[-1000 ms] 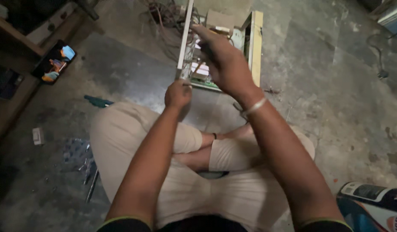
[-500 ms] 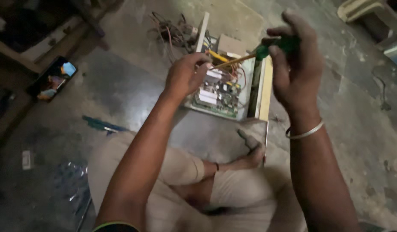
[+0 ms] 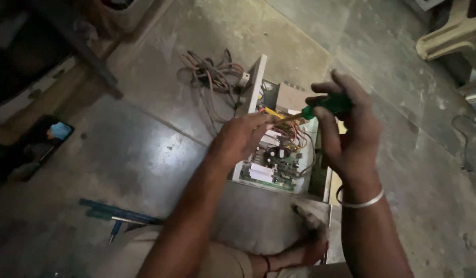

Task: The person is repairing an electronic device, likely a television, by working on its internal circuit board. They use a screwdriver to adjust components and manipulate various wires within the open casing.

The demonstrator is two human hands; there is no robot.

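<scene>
Since half a second ago, our view has dropped a little and our right hand (image 3: 351, 128) has come lower and closer to the open electronics box (image 3: 287, 149), while our left hand (image 3: 240, 139) has stayed at the box's near-left edge. We hold the green-handled screwdriver (image 3: 320, 107) in the right hand, the grip clamped around the green handle, with the yellowish shaft slanting down and left toward the left hand's fingertips. Our left hand's fingers are drawn together at the shaft's tip over the wiring; we cannot tell whether they pinch anything. We see the box lying on the concrete floor (image 3: 160, 139) in front of our crossed legs, its white frame open and a green circuit board (image 3: 271, 164) with red and yellow wires showing inside. A tangle of loose cables (image 3: 212, 77) lies on the floor just beyond the box's far-left corner. A blue tool (image 3: 114, 213) rests on the floor near our left knee, well apart from the box. A metal bangle (image 3: 359, 202) circles our right wrist.
</scene>
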